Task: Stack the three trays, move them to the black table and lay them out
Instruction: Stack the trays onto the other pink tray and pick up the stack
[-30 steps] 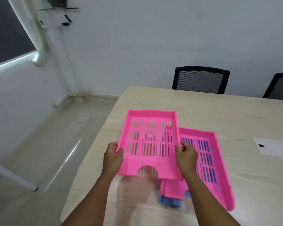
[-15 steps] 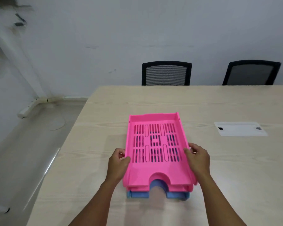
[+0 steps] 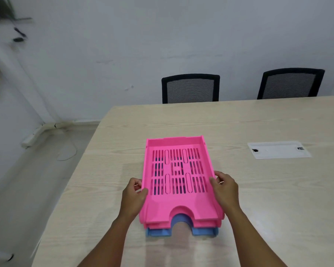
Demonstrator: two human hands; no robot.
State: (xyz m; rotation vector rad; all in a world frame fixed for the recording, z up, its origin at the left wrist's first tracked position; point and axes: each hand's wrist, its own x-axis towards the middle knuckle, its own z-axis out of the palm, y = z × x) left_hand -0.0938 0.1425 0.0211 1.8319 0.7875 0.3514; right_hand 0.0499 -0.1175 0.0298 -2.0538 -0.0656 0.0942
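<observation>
Since the frame a second earlier, the top pink tray has come down from the air onto the other two, and the stack now sits squared up near the front edge of the pale wooden counter. On the left, the left hand is curled around the stack's left wall, thumb on the rim and fingers wrapped outside it. In the middle, the second pink tray shows only as a thin lip under the first, and the blue tray peeks out at the bottom front; all three appear empty, though the lower two are largely hidden. On the right, the right hand clasps the opposite wall the same way. The trays look like light, stiff slotted plastic, likely a little slick, so the nested pile could slide apart if tipped; gripping low on both long sides, fingers under the blue one, would probably carry them best. Further right a white cable hatch lies flush in the counter. No black table is in view.
</observation>
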